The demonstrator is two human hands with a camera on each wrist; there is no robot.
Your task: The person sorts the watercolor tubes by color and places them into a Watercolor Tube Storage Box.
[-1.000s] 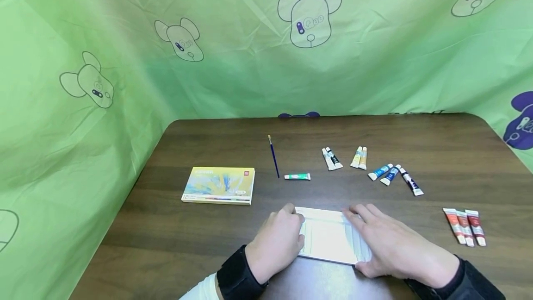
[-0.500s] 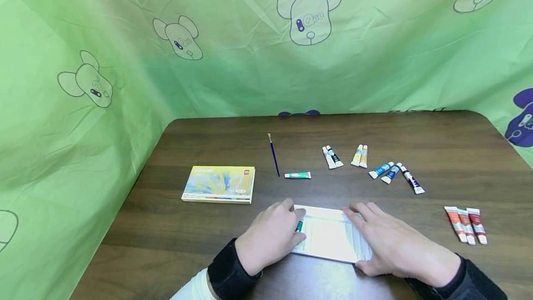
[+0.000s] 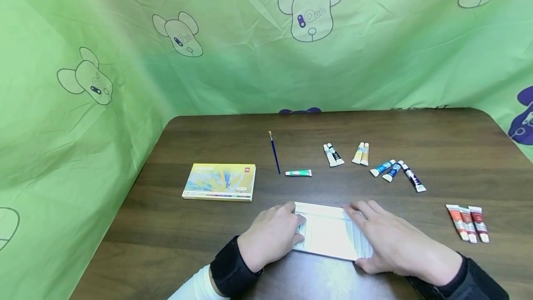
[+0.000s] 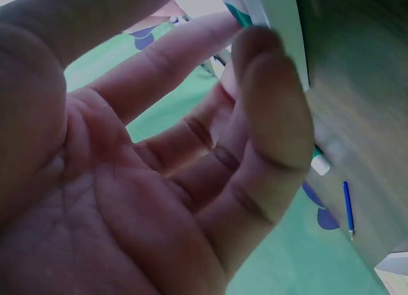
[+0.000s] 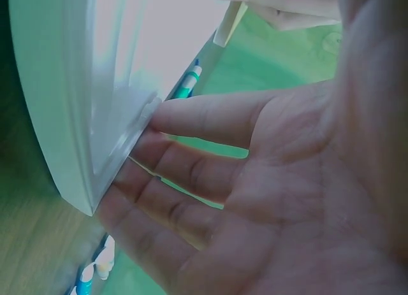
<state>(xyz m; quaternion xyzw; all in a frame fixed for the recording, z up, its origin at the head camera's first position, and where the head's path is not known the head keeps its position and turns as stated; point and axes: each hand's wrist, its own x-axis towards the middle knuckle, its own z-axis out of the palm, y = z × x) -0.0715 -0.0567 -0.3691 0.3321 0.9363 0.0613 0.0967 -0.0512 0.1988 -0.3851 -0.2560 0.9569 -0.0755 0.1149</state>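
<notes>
A shallow white plastic tray (image 3: 329, 230) with moulded grooves lies near the front of the table. My left hand (image 3: 271, 235) is at its left end, thumb and index finger reaching over the edge with a green paint tube (image 4: 241, 16) between them; the fingers hide most of the tube. The other left fingers curl outside the tray's end. My right hand (image 3: 389, 240) holds the tray's right end, thumb at the near corner and fingers along the far edge. Another green paint tube (image 3: 298, 173) lies beyond the tray, beside a blue paintbrush (image 3: 275, 153).
A yellow paint box (image 3: 219, 182) lies at the left. Farther back are white and black tubes (image 3: 333, 155), yellowish tubes (image 3: 361, 154) and blue tubes (image 3: 392, 170). Red and orange tubes (image 3: 467, 223) lie at the right. A green curtain (image 3: 241, 73) hangs behind the table.
My left hand has shifted slightly left along the tray's end. A green tube showed between its fingers half a second ago and is covered in the head view now. The right hand stays put.
</notes>
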